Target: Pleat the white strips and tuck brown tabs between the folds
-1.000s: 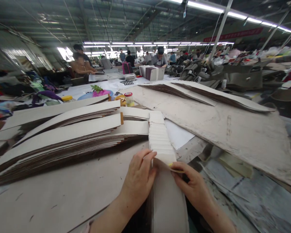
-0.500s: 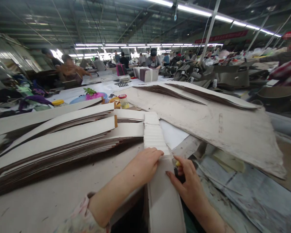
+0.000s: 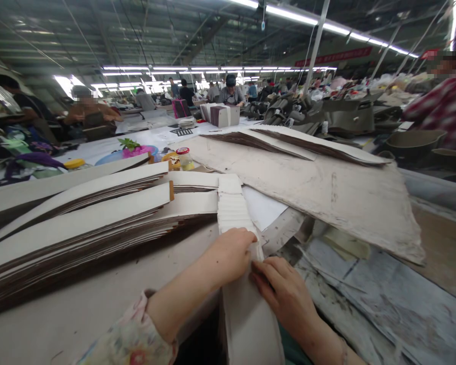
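The left hand [image 3: 233, 253] bends over a long off-white flat strip [image 3: 249, 319] with a ridged far end, its fingertips mostly tucked from sight, while the right hand [image 3: 285, 291] curls at the strip's right edge; whether either pinches anything, I cannot tell. The strip runs toward the wearer and is cut off by the bottom edge. Beyond, stacked off-white strips with dark brown edges [image 3: 99, 215] leave the picture at left, and a person in red checks [image 3: 437, 119] is cropped at right.
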Demonstrator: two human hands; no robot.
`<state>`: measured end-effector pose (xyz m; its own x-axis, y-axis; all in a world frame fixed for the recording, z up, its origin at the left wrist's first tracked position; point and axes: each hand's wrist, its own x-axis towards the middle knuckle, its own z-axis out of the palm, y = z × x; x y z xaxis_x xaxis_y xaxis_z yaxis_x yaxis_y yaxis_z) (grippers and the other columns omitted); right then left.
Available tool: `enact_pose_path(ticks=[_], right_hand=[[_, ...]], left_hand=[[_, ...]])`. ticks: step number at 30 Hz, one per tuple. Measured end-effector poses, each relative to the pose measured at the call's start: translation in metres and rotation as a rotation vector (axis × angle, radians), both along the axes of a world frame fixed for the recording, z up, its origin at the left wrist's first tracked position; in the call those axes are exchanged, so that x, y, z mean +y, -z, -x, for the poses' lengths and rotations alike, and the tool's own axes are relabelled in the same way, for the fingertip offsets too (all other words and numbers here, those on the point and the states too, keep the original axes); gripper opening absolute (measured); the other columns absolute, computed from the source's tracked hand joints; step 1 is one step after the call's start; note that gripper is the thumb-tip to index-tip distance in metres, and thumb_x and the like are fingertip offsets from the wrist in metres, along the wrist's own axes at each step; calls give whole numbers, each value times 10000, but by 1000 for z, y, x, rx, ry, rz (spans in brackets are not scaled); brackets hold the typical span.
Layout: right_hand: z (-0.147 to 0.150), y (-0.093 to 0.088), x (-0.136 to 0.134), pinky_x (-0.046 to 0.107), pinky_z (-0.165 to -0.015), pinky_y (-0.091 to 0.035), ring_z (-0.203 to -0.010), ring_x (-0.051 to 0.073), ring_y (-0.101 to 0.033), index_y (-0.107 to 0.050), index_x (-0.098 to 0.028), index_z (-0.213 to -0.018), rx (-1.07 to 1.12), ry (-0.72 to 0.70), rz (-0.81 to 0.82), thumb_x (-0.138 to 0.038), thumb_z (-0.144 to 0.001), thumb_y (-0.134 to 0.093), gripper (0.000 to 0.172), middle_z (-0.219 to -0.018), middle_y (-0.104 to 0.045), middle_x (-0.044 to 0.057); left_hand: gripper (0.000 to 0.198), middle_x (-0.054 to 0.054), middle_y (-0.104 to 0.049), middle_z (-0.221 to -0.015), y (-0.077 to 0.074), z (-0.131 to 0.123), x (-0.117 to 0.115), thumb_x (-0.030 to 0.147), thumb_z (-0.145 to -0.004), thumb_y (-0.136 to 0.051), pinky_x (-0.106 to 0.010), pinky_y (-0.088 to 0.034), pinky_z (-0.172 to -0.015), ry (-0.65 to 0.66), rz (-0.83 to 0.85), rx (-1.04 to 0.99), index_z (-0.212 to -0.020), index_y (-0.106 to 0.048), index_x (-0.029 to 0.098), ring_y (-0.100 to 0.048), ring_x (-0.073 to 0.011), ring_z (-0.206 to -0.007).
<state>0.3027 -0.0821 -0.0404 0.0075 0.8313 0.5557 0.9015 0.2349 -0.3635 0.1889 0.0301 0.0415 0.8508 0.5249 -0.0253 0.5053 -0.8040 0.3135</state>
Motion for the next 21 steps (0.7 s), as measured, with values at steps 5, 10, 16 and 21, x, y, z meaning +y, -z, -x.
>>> enact_pose_path(ticks=[5, 10, 16, 21], right_hand=[[2, 0, 0, 318, -682, -467, -760, 172, -544, -549, -193, -992, 19, 14, -6, -224, -870, -421, 179, -804, -575, 51], [2, -1, 1, 322, -682, -477, -753, 173, -551, -556, -193, -978, 39, 15, -21, -223, -868, -417, 180, -800, -576, 52], [1, 1, 0, 318, -678, -481, -772, 179, -553, -556, -191, -994, 49, 13, -19, -206, -858, -421, 192, -797, -569, 51], [1, 2, 0, 331, -686, -475, -781, 184, -538, -548, -190, -1013, 55, 2, 2, -196, -858, -417, 202, -818, -566, 60]], left_hand=[[274, -53, -574, -934, 8, 1, -5, 49, -725, -434, -316, -421, -845, -12, -77, -61, -937, -571, 157, -509, -188, -925], [266, -60, -556, -916, 12, 4, -13, 29, -756, -402, -349, -422, -832, 36, -140, -30, -931, -560, 151, -489, -204, -893], [259, -55, -545, -907, 17, 5, -16, 23, -776, -381, -347, -413, -840, 90, -172, -33, -919, -548, 159, -474, -198, -892], [226, -63, -544, -919, 19, 7, -17, 19, -777, -388, -354, -414, -832, 106, -178, -22, -893, -531, 149, -470, -206, -891]])
